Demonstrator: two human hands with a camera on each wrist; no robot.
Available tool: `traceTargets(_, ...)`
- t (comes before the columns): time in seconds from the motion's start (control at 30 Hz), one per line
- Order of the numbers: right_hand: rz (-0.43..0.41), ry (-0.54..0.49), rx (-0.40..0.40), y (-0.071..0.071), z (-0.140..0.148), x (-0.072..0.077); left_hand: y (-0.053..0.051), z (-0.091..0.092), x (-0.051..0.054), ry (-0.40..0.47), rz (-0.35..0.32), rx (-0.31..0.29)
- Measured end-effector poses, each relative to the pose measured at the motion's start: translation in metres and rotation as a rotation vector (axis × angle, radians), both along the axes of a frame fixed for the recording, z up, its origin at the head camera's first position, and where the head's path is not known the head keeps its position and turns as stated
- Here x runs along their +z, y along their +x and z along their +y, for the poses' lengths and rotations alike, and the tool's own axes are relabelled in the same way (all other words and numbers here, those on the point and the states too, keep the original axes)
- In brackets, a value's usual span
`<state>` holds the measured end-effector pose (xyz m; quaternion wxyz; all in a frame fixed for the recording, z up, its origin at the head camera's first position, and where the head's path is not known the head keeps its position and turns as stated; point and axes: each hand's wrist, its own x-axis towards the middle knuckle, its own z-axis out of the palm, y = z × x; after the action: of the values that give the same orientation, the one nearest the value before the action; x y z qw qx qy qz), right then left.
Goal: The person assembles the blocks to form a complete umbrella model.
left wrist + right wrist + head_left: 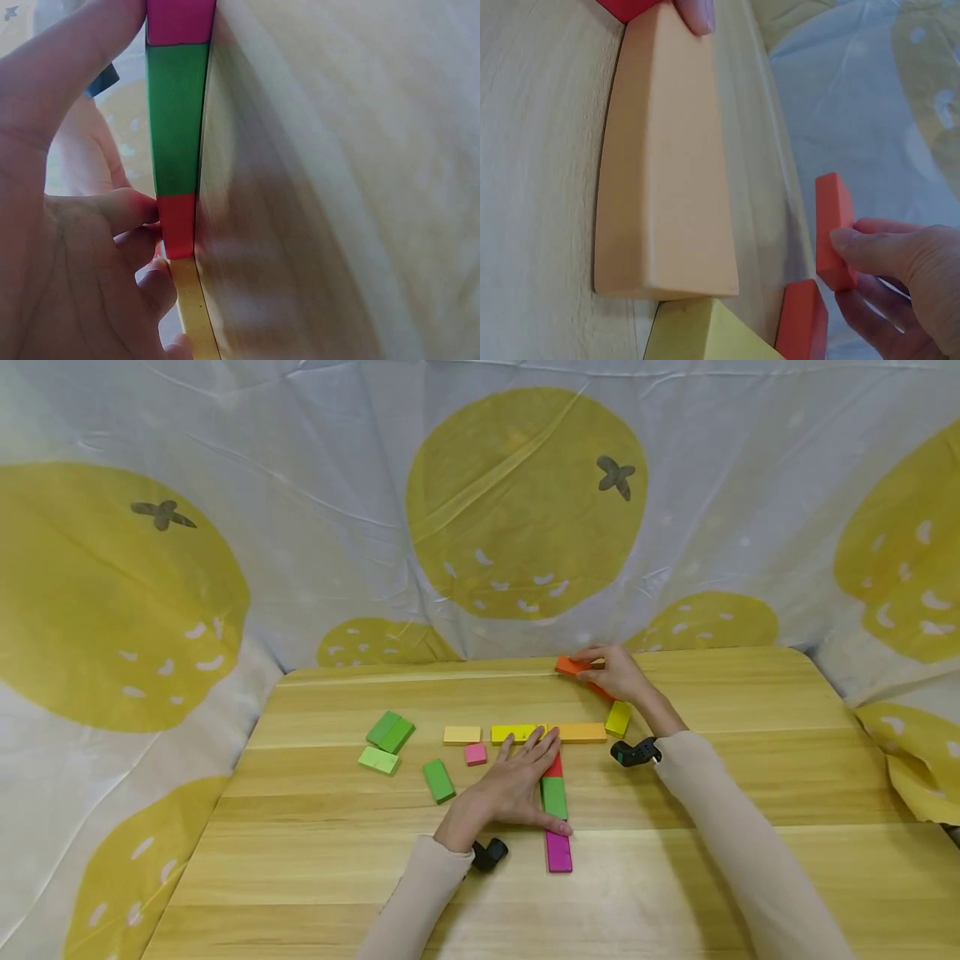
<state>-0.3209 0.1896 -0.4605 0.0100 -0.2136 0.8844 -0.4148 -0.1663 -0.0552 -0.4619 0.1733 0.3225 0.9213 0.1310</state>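
My right hand (618,675) pinches an orange-red block (570,666) between thumb and fingers near the table's back edge. Close beneath it lies a second orange-red block (801,321), partly covered by the hand in the head view. An olive-yellow block (618,719) sits by the right end of a light orange block (581,733), which continues a row with a yellow block (513,733). From that row a line of red (554,766), green (554,798) and magenta (558,852) blocks runs toward me. Spread along this line, my left hand (510,789) touches the magenta block with its thumb and the red one with its fingers.
Left of the line lie a pale yellow block (462,736), a small pink block (476,754) and a green block (438,782). Farther left are two green blocks (390,732) side by side and a light green one (378,760). A patterned cloth (360,527) hangs behind the table.
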Motion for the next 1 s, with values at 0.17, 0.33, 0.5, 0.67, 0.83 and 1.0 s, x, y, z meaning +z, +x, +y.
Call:
traceTargets(0.17, 0.006, 0.047, 0.010, -0.0030, 0.0013, -0.0015, 0.0006, -0.0004, -0.0004, 0.007, 0.012, 0.000)
traceTargets(0.33, -0.003, 0.084, 0.016, -0.0048, 0.0037, -0.0016, 0.0013, 0.0001, 0.0001, 0.008, 0.020, -0.007)
traceTargets(0.5, -0.022, 0.096, 0.019, -0.0065, 0.0032, -0.0026, 0.0015, 0.0003, 0.0011, 0.007, 0.025, -0.009)
traceTargets(0.67, -0.057, 0.132, 0.016, -0.0062, 0.0023, -0.0032, 0.0019, 0.0007, 0.0010, 0.007, 0.028, -0.007)
traceTargets(0.83, -0.087, 0.155, 0.010, -0.0038, 0.0018, -0.0014, 0.0032, 0.0011, 0.0027, 0.008, 0.024, -0.005)
traceTargets(1.0, -0.083, 0.149, 0.019, -0.0038, 0.0027, -0.0011, 0.0041, 0.0021, 0.0035, 0.009, 0.015, -0.004)
